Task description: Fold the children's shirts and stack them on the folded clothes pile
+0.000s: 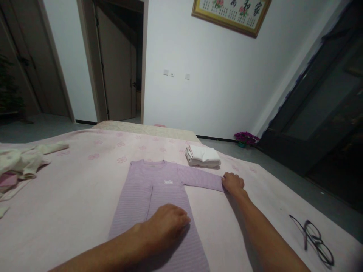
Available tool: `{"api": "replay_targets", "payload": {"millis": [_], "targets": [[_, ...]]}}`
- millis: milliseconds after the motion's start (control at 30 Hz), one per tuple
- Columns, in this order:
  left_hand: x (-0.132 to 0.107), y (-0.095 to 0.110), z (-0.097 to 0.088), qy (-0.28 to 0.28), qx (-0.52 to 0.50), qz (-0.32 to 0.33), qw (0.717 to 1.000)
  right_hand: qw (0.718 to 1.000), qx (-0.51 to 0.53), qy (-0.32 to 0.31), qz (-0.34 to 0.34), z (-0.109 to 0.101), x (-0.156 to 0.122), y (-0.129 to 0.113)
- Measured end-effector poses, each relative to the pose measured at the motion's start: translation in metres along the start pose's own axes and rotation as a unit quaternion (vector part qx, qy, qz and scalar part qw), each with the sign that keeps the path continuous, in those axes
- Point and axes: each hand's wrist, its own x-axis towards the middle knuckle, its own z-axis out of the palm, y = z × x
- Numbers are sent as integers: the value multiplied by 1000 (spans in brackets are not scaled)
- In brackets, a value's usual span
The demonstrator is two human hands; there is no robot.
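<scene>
A light purple, finely striped long-sleeved shirt (159, 192) lies flat, collar away from me, with a small white print on its chest. One sleeve stretches out to the right; my right hand (233, 182) is closed on its cuff. At the shirt's left, the other sleeve seems folded over the front, its edge showing as a slanting line. My left hand (170, 221) is over the middle of the shirt, fingers curled in and nothing visible in them. Whether it touches the cloth I cannot tell. My left forearm hides the lower part of the shirt.
Folded white cloths (203, 155) are stacked beyond the outstretched sleeve. Crumpled pale clothes (21, 164) lie at the left. Black-framed glasses (314, 240) rest near the right edge of the pink flowered bedspread (85, 181). Purple flowers (246, 138) stand on the floor by the wall.
</scene>
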Motion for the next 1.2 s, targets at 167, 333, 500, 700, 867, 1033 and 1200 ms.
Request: {"api": "replay_targets", "payload": {"millis": [167,333,500,700,867,1033,1200], "targets": [[24,27,-3,-33,32,63,997,987,158,-20,-20,-19,-7,-37],[47,31,0,-76,96,86,989,915,388,-84,-70,-31,-27,-100],[51,17,14,-53,131,114,983,756,625,-168,-98,-46,-54,-169],[39,-3,19,17,150,156,976,639,715,-275,-69,-60,-91,-233],[7,-8,-1,-1,138,125,983,614,719,-306,-109,-74,-114,-266],[-32,-4,-19,-34,106,80,991,571,740,-321,-152,-87,-131,-288],[-57,6,-27,-64,44,58,995,553,755,-319,-152,-81,-143,-291]]}}
